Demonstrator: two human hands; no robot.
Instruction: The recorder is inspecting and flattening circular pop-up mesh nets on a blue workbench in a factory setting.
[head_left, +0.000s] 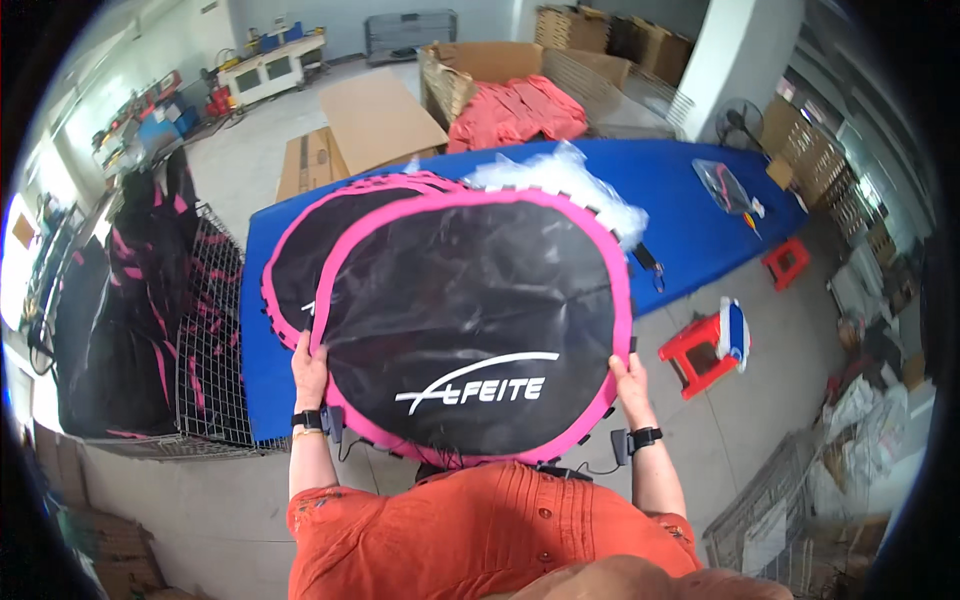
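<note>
Head view: left hand (308, 362) and right hand (631, 385) grip opposite edges of a black pink-rimmed oval panel (470, 325) over the blue table (690, 220).

Black disc (470, 320): glossy smooth fabric, pink cloth rim; table cover (690, 215): matt blue cloth.

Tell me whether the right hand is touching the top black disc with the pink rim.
Touching. The head view shows the right hand gripping the pink rim of the top black disc at its lower right edge, fingers against the fabric.
</note>
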